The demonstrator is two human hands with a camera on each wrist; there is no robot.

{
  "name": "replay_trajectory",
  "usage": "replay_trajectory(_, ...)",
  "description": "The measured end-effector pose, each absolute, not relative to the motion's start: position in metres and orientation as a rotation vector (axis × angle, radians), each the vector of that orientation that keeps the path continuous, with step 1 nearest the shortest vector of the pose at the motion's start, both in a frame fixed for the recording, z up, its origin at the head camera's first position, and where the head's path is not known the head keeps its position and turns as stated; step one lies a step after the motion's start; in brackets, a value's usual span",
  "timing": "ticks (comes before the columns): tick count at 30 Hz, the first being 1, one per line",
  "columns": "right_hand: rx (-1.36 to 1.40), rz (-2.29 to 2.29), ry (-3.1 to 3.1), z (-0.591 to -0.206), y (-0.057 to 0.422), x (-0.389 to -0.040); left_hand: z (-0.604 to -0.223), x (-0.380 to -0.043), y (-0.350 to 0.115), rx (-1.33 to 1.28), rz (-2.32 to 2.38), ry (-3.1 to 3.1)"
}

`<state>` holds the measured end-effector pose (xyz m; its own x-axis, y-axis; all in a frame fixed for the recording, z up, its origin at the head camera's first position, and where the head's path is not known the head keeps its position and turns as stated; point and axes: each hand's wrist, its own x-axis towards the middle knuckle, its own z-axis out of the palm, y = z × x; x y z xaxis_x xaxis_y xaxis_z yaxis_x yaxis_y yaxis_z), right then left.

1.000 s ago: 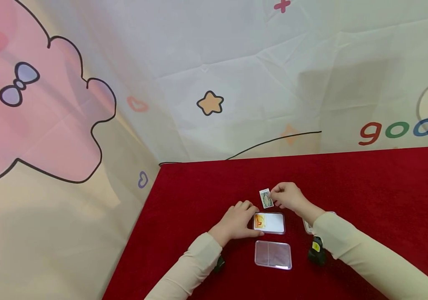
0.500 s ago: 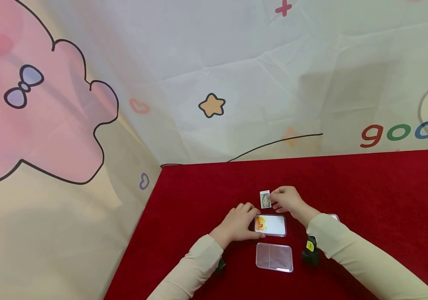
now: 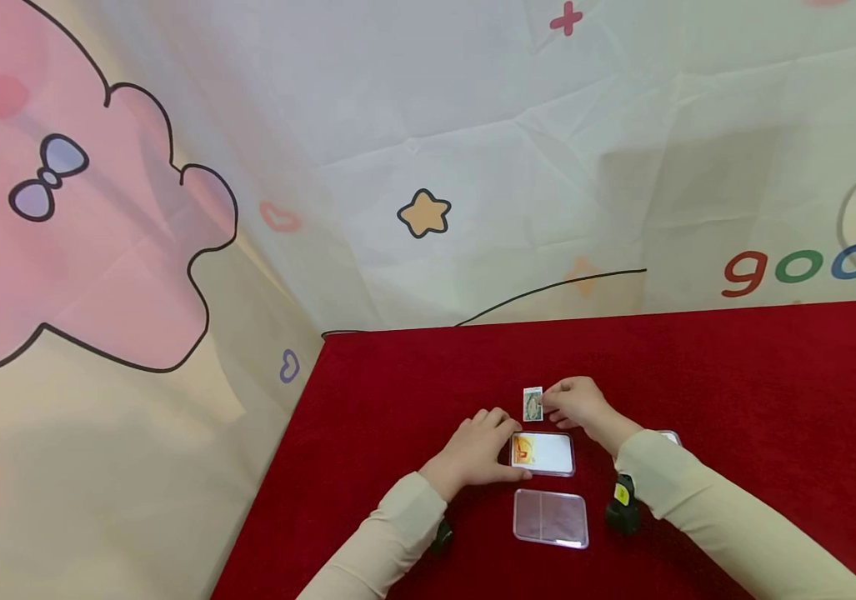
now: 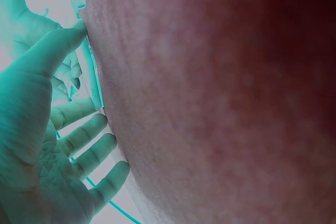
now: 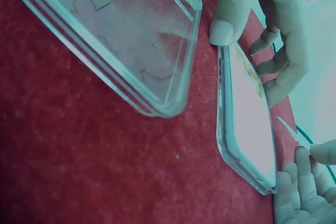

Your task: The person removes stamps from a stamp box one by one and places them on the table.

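Observation:
My left hand (image 3: 474,450) holds the left end of a clear plastic case (image 3: 555,455) lying on the red cloth, thumb on its near edge and forefinger on its far edge. A white insert with an orange printed picture shows inside the case. Just beyond it, my right hand (image 3: 580,406) pinches the right edge of a small white-bordered stamp (image 3: 533,405) with a greenish picture. In the right wrist view the stamp (image 5: 287,128) shows as a thin pale corner at the fingertips. Nearer me lies a clear case lid (image 3: 564,518).
Another clear-edged case (image 3: 671,436) lies to the right, mostly hidden by my right sleeve. The red cloth (image 3: 773,400) covers the table, which ends at a printed fabric backdrop (image 3: 518,208).
The stamp, pinched by my right hand, has turned from tilted to nearly square with the case. My left hand stays on the case. The view has shifted slightly.

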<state>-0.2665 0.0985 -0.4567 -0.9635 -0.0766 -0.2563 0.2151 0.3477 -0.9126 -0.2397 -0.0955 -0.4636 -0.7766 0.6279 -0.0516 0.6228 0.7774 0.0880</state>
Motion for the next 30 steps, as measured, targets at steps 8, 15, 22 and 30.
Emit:
replay_trajectory(8, 0.145, -1.598, 2.407, -0.4580, 0.0972, -0.2666, -0.4640, -0.2395, -0.0947, 1.025, 0.103, 2.886)
replay_trajectory(15, 0.184, -1.550, 2.482, -0.4607, 0.0949, -0.2690, -0.4634, -0.2395, -0.0953, 1.019, 0.093, 2.889)
replay_trajectory(22, 0.211, -1.436, 2.615, -0.4625, 0.0913, -0.2684, -0.4620, -0.2390, -0.0953, 1.027, 0.084, 2.893)
replay_trajectory(30, 0.206, -1.348, 2.704, -0.4635, 0.0891, -0.2687, -0.4625, -0.2394, -0.0954, 1.023, 0.087, 2.890)
